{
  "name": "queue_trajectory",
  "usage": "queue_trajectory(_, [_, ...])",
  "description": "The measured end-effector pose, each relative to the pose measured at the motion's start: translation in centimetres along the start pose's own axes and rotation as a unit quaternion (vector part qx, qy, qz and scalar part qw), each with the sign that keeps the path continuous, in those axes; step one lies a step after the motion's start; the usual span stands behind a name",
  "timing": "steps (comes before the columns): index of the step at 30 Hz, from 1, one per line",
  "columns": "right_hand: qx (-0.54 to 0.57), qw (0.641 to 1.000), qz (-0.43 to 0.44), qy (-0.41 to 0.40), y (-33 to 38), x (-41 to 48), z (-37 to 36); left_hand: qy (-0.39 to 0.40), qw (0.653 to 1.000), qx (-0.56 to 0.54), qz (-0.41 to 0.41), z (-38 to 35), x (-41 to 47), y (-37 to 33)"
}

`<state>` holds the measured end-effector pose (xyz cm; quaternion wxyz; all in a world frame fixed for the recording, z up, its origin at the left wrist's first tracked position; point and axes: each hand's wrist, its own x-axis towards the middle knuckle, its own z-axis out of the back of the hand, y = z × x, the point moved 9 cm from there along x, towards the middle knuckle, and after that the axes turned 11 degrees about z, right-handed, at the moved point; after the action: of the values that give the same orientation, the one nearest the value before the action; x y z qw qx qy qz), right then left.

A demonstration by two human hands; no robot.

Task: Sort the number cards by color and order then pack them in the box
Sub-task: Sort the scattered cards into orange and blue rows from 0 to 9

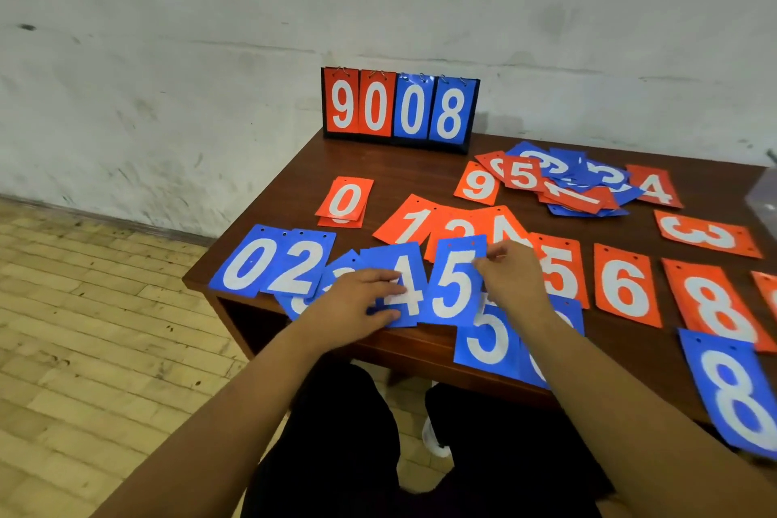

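Blue number cards lie along the table's front edge: a 0 (248, 263), a 2 (299, 265), a 4 (405, 286) and a 5 (454, 286). My left hand (357, 303) rests flat on the blue 4 and the card to its left. My right hand (511, 278) pinches the right edge of the blue 5. Below it lies another blue 5 (487, 339), and a blue 8 (736, 395) is at the right. Red cards form a row behind: 0 (345, 200), 1 (410, 223), 5 (561, 273), 6 (624, 286), 8 (714, 307).
A flip scoreboard (399, 109) reading 9008 stands at the table's back edge against the wall. A mixed heap of red and blue cards (576, 181) lies at the back right, with a red 3 (706, 233) nearby. A clear container's edge (765, 198) shows at far right.
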<state>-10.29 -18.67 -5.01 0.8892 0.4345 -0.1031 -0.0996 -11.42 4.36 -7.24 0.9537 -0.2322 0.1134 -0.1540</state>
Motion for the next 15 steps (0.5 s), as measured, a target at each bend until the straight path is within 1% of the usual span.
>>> queue_trajectory(2, [-0.041,0.999,0.024,0.027,0.0,-0.8,-1.0,-0.006,1.0,-0.001,0.006,0.0,0.1,0.4])
queue_trajectory(5, [-0.072,0.995,0.053,0.038,0.1,-2.3,-2.1,-0.017,1.0,0.005,0.007,0.0,0.1,1.2])
queue_trajectory(10, [-0.071,0.995,0.048,0.045,-1.0,-3.0,-1.8,-0.025,1.0,0.0,0.003,-0.1,0.2,1.6])
queue_trajectory(15, [-0.088,0.992,0.046,0.075,-2.3,-2.3,0.3,-0.03,1.0,-0.008,0.0,-0.3,0.4,1.6])
